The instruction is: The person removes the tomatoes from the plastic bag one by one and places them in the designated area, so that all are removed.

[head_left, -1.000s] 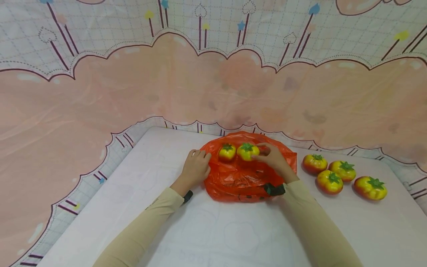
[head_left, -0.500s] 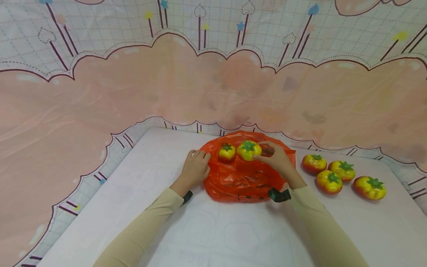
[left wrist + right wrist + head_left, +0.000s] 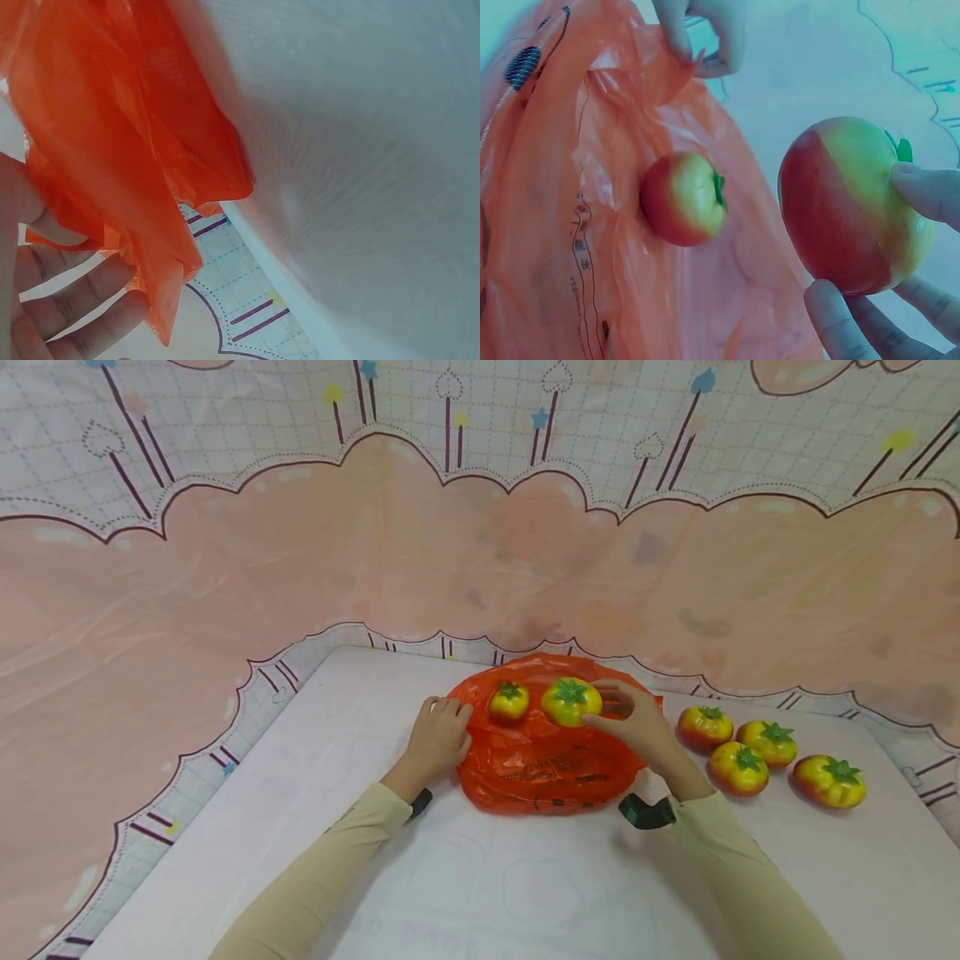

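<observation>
Tomato (image 3: 851, 206): right wrist view reveals its red underside.

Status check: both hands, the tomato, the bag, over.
Right hand grips tomato above orange bag. Left hand pinches bag's edge. Second tomato lies on the bag. Four more tomatoes wait to the right; nothing in the way.
</observation>
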Motion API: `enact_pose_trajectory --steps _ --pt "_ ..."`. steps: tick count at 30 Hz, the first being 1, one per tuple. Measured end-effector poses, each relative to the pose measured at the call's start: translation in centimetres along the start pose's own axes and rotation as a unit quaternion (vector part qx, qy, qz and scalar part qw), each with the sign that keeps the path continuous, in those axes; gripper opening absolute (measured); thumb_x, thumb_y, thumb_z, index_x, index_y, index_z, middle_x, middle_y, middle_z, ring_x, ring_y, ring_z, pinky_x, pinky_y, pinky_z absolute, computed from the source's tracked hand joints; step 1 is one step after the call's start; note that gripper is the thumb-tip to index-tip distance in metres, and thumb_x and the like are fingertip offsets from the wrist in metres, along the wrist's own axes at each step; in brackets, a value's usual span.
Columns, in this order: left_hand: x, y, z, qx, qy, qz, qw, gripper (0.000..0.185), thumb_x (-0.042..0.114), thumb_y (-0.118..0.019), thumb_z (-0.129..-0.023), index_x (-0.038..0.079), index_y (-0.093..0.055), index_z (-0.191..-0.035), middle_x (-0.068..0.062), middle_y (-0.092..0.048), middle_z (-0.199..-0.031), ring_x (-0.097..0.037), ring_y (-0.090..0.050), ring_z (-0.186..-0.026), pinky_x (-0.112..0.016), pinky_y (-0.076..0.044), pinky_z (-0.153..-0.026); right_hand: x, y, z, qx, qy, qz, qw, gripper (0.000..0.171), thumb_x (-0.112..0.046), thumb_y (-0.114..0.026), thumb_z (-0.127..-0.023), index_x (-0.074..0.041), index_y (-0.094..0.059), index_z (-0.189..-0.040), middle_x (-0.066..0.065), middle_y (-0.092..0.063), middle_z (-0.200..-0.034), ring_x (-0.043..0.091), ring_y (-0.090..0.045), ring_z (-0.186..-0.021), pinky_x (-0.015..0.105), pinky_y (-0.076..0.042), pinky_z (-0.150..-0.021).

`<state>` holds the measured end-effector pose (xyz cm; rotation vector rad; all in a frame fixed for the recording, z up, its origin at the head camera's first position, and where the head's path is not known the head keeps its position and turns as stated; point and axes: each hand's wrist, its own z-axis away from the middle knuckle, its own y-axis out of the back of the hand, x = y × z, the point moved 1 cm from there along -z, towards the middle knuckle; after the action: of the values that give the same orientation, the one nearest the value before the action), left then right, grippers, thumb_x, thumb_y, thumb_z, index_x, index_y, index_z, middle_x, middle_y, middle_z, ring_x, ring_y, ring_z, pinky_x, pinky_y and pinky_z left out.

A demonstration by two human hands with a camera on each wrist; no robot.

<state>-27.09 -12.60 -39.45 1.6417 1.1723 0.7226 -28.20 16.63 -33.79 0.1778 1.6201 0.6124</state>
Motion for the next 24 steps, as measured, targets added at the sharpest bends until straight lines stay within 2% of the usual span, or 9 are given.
enact_pose_trajectory --steps 7,13,19,21,24 --pt "0.1 0.1 -0.1 -0.005 0.0 0.004 1.0 0.025 0.019 -0.063 -0.083 0.007 -0.059 -0.104 -0.011 -0.063 -0.098 -0.027 -0.059 -0.097 -0.047 -0.042 -0.099 -0.1 1.2 1.5 0.0 0.002 0.012 1.0 0.056 -0.028 -0.067 -0.086 -0.009 -0.046 -0.134 0.017 -0.05 -0.136 0.035 -0.049 -0.123 0.05 -0.044 -0.1" --pt "0.1 0.2 0.0 0.004 0.002 0.004 1.0 0.023 0.018 -0.062 -0.083 0.007 -0.059 -0.103 -0.011 -0.063 -0.098 -0.028 -0.059 -0.097 -0.048 -0.043 -0.098 0.3 2.3 2.9 -0.008 -0.011 0.027 1.0 0.059 -0.031 -0.065 -0.087 -0.009 -0.042 -0.137 0.018 -0.044 -0.14 0.038 -0.045 -0.126 0.051 -0.046 -0.097" --pt "0.0 0.1 0.0 0.004 -0.001 -0.001 1.0 0.023 0.018 -0.062 -0.083 0.007 -0.059 -0.102 -0.011 -0.063 -0.097 -0.028 -0.059 -0.096 -0.047 -0.043 -0.098 0.6 3.2 4.1 0.008 -0.013 0.039 0.999 0.06 -0.032 -0.065 -0.087 -0.01 -0.042 -0.137 0.019 -0.045 -0.139 0.038 -0.048 -0.123 0.051 -0.048 -0.094" --pt "0.0 0.1 0.0 0.0 -0.001 -0.004 1.0 0.023 0.018 -0.062 -0.083 0.007 -0.059 -0.102 -0.011 -0.063 -0.097 -0.028 -0.059 -0.096 -0.047 -0.043 -0.098 0.6 3.6 4.5 0.012 -0.015 0.047 0.999 0.061 -0.033 -0.064 -0.087 -0.01 -0.041 -0.138 0.02 -0.045 -0.139 0.038 -0.048 -0.122 0.048 -0.05 -0.092" --pt "0.1 0.1 -0.1 -0.003 -0.001 -0.005 1.0 0.023 0.018 -0.062 -0.082 0.007 -0.058 -0.102 -0.011 -0.062 -0.097 -0.028 -0.059 -0.097 -0.047 -0.042 -0.098 0.6 4.2 5.1 0.02 -0.015 0.049 0.998 0.061 -0.031 -0.064 -0.088 -0.008 -0.04 -0.138 0.021 -0.045 -0.139 0.039 -0.048 -0.121 0.034 -0.053 -0.088"
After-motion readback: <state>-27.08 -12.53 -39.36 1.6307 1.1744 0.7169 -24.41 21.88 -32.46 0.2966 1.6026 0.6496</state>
